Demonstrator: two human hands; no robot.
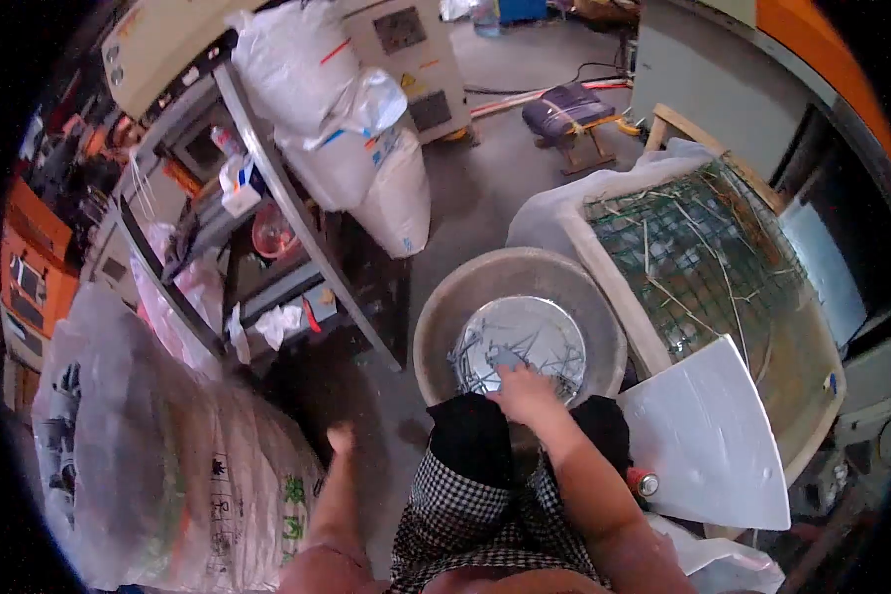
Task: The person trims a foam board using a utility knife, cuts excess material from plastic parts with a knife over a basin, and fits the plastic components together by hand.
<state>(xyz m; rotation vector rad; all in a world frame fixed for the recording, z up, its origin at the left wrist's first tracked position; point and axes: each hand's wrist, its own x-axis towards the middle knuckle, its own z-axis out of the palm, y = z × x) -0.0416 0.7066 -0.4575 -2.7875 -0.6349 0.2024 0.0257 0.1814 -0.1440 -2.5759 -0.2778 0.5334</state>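
A wide round basin point(445, 297) stands on the floor before my knees, with thin grey pieces point(549, 354) scattered over its pale bottom. Into its near side reaches my right hand point(525, 392), its fingers closed around a small grey piece point(506, 358). Away from the basin, to its left, my left hand point(342, 438) hangs low over the dark floor beside a large plastic sack; it is small in view and its fingers cannot be made out.
A tub point(619, 297) with green netting and thin sticks is at the right, a white board point(713, 436) leaning on its near edge. By my right thigh is a red can point(644, 482). Sacks point(208, 465) and a metal-framed rack point(297, 218) are at the left.
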